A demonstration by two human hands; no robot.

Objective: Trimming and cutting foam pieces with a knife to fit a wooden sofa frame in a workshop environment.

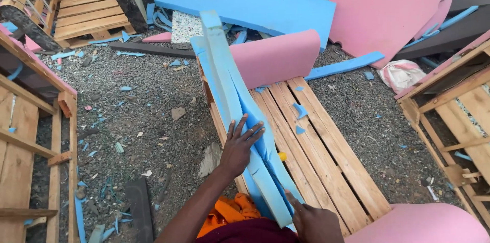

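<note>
A long blue foam strip (227, 84) stands on edge along the left side of a wooden slatted frame (316, 141). My left hand (240, 143) lies flat against the strip's outer face, fingers spread. My right hand (314, 222) grips the near end of the strip at the bottom of the view. A pink foam pad (278, 56) curls over the frame's far end, and another pink pad (423, 225) covers the near right corner. Small blue foam scraps (300, 110) lie on the slats.
Gravel ground littered with blue foam offcuts surrounds the frame. Large blue (255, 3) and pink (388, 8) foam sheets lie at the back. Wooden frames stand at the left (30, 141), far left (87, 13) and right (459, 115). A white bag (400, 74) lies at the right.
</note>
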